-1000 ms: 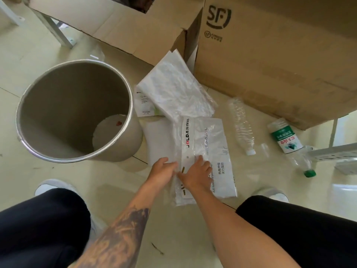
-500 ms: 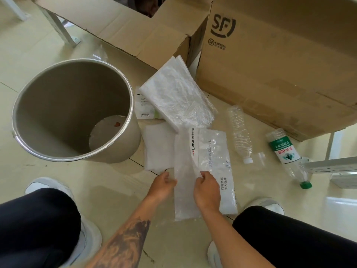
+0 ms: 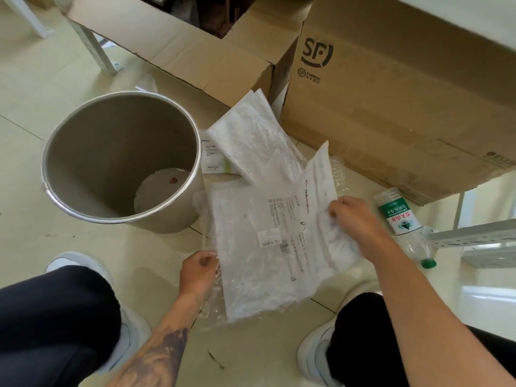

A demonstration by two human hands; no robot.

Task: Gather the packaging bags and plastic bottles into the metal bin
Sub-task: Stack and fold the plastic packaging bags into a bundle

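Metal bin (image 3: 83,174) upright on the tiled floor (image 3: 33,101), far left; a white scrap lies in its bottom. Left hand (image 3: 198,272): fingers curled, pinching the near-left edge of the clear packaging bags (image 3: 259,247). Right hand (image 3: 354,219): fingers curled, gripping the bags' right side. More white bags (image 3: 245,138) lie behind. Green-labelled plastic bottle (image 3: 399,216) on the floor, far right, beside the cardboard box (image 3: 391,93).

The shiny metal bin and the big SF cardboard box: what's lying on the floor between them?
In the head view, between the round metal bin and the brown SF cardboard box lies a white crinkled packaging bag, overlapping a small white printed packet.
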